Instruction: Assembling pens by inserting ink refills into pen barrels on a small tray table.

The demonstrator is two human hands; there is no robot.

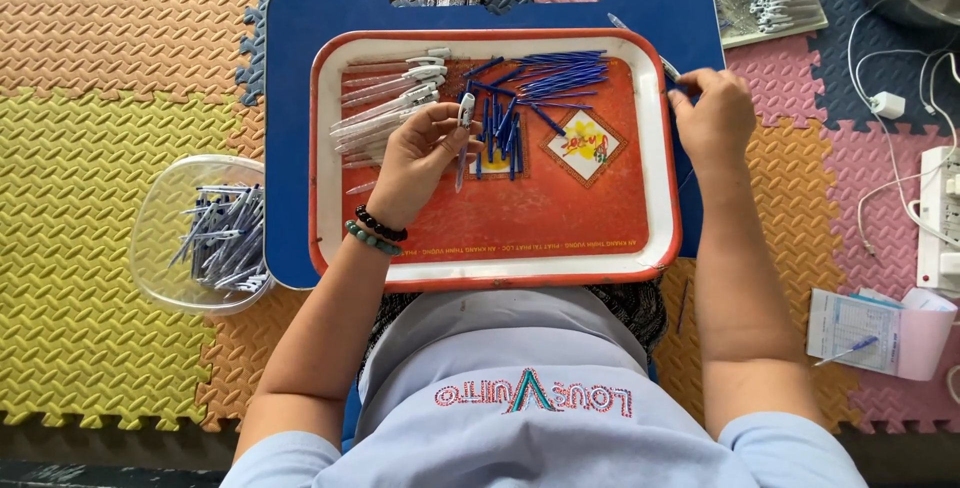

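We're looking straight down at a red tray [495,223] with a white rim, sitting on a blue lap desk [300,148], and both our hands are busy. Our left hand [420,158] has its fingers closed around a clear pen barrel [465,133], pinched upright-ish over the middle of the tray, white clip end toward the top. Our right hand [712,120] is out at the tray's right rim, fingertips pressed together on something thin; it looks like a blue refill, though we can't quite make out what it is from here.

Below the barrel lies a loose scatter of blue refills [530,88], fanned across the upper half of the tray, and just beside them on the left a row of empty clear barrels [385,108] with white clips. Off the desk on the left, a clear plastic tub [200,233] holds a heap of pens with blue inside.

Where could this slip? We'd judge the refills the weak spot: they're thin, round and piled crosswise, so a nudge from a wrist could send them rolling into the barrels or over the rim. The right hand hangs right over that edge, so anything dropped there may land on the foam mats [110,178]. And the barrel is held only at the fingertips, so a slight tilt could spoil its alignment
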